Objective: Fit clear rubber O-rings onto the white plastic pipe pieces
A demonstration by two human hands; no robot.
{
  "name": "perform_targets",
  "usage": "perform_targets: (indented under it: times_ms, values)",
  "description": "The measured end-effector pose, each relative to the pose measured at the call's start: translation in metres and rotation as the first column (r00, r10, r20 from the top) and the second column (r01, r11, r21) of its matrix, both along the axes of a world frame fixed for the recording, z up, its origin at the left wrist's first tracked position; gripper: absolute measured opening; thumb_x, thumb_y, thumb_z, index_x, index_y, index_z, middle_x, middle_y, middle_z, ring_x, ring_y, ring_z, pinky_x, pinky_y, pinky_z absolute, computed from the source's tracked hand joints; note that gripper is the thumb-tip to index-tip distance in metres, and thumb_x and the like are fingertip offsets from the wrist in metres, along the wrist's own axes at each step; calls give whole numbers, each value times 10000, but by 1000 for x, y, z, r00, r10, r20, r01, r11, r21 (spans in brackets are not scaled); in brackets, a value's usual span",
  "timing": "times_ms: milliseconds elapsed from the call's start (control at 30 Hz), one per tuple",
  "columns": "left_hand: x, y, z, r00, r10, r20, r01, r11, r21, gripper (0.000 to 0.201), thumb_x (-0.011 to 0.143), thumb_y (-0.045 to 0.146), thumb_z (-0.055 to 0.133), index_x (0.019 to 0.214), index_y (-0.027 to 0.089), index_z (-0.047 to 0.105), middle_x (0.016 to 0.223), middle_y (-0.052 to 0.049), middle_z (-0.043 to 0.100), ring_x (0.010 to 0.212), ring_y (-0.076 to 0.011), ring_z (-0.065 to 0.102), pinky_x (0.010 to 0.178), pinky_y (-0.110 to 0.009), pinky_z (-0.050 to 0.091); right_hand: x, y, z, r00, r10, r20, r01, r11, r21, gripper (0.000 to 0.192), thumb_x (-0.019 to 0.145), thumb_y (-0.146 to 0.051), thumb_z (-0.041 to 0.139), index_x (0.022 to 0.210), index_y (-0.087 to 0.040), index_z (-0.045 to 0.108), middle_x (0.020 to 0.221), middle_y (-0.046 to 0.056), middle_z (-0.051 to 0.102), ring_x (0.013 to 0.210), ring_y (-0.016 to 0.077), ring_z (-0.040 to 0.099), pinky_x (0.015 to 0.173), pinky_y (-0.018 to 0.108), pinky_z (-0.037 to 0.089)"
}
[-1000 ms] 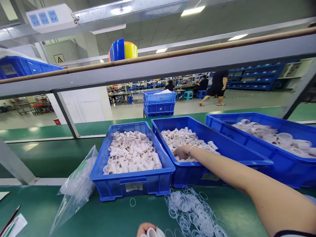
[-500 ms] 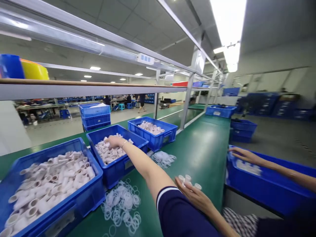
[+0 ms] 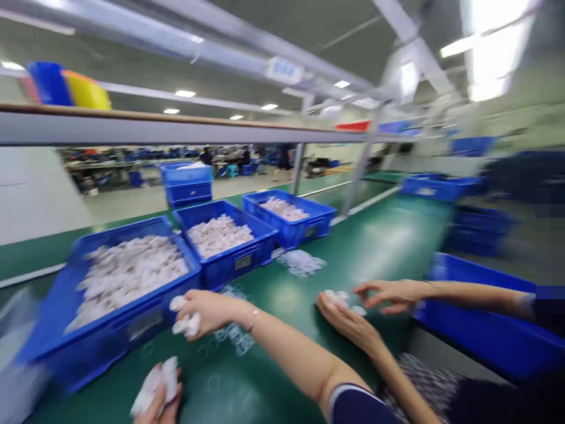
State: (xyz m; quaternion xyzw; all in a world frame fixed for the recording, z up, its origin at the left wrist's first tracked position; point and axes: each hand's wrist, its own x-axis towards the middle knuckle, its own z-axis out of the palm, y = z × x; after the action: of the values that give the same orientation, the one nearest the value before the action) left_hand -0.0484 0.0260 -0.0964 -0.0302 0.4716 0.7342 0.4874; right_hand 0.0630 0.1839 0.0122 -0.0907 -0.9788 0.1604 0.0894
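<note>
My right hand (image 3: 209, 312) is closed on several small white plastic fittings (image 3: 188, 325), in front of the blue bins. Below it, at the bottom edge, my left hand (image 3: 165, 400) has its fingers curled round white plastic pipe fittings (image 3: 152, 386); motion blurs them. Under my right wrist lies a pile of thin clear rings (image 3: 238, 338) on the green table (image 3: 273, 353). The left bin (image 3: 145, 324) is full of white pipe fittings, and the middle bin (image 3: 260, 250) holds smaller white pieces.
A third blue bin (image 3: 320, 224) stands farther back, with another pile of rings (image 3: 302, 263) before it. At right, a co-worker's hands (image 3: 353, 324) hold white pieces above the table, close to a large blue bin (image 3: 485, 306). A clear plastic bag (image 3: 20, 353) sits at left.
My right hand has come out of the middle bin toward me with white fittings. My left hand has come into view. The co-worker's hand has left the right-hand bin for their other hand.
</note>
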Motion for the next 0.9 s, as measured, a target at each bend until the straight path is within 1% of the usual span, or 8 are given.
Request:
perform_targets:
  times_ms: [67, 100, 167, 267, 433, 633, 767, 900]
  values:
    - [-8, -6, -9, 999, 30, 14, -31, 999, 41, 391, 615, 153, 792, 973, 197, 641, 894, -44, 696, 806, -235, 662, 685, -325, 553, -2, -3, -32, 984, -178, 4, 178, 982, -56, 330, 663, -204, 768, 981, -189, 682, 910, 36, 547, 832, 176, 546, 711, 227, 436]
    - [-12, -8, -13, 1000, -27, 6, 26, 988, 151, 439, 598, 130, 799, 997, 176, 623, 939, -59, 690, 827, -217, 659, 714, -309, 543, -5, -1, -47, 970, -243, 11, 244, 967, -71, 304, 678, -167, 728, 977, -189, 682, 945, 49, 540, 828, 175, 552, 712, 234, 438]
    - [-19, -7, -19, 997, -65, -42, 74, 960, 270, 489, 591, 147, 822, 1021, 157, 589, 962, -66, 678, 852, -196, 659, 748, -287, 525, -14, 4, -72, 953, -301, 30, 302, 951, -63, 261, 733, -152, 653, 991, -194, 671, 1025, 74, 524, 850, 176, 562, 733, 246, 438]
    - [-21, -5, -23, 993, -83, -88, 105, 950, 295, 510, 613, 170, 828, 1035, 166, 543, 956, -49, 659, 875, -193, 654, 780, -299, 513, -25, 4, -94, 933, -351, 79, 350, 937, 25, 260, 785, -178, 597, 1038, -217, 639, 1145, 99, 496, 903, 198, 566, 700, 258, 440]
    - [-19, -3, -31, 952, -144, -269, 200, 960, 197, 517, 599, 196, 836, 1008, 190, 519, 894, -14, 621, 824, -185, 622, 740, -332, 524, -27, -5, -104, 904, -419, 81, 402, 900, 168, 353, 784, -172, 585, 1132, -235, 592, 1282, 109, 468, 1107, 281, 483, 722, 303, 484]
    - [-23, 0, -44, 836, -127, -534, 209, 973, 96, 446, 635, 225, 809, 998, 183, 553, 847, 15, 591, 759, -117, 543, 722, -226, 436, -20, -11, -114, 907, -419, -33, 420, 899, 125, 484, 790, -243, 635, 1262, -255, 531, 1360, 106, 453, 1257, 315, 372, 834, 390, 511]
    - [-22, -1, -42, 796, -147, -587, 220, 974, 55, 410, 653, 227, 786, 990, 177, 557, 852, 12, 587, 750, -114, 525, 714, -216, 413, -16, -15, -117, 929, -355, -108, 366, 924, 111, 557, 750, -215, 684, 1285, -240, 531, 1346, 120, 476, 1292, 318, 352, 994, 464, 425]
    - [-23, -2, -39, 782, -154, -604, 219, 975, 35, 402, 654, 216, 773, 989, 174, 554, 854, 9, 585, 746, -117, 521, 713, -219, 411, -14, -19, -114, 940, -316, -129, 326, 943, 69, 567, 754, -216, 679, 1298, -263, 525, 1364, 115, 474, 1313, 323, 341, 1015, 527, 385]
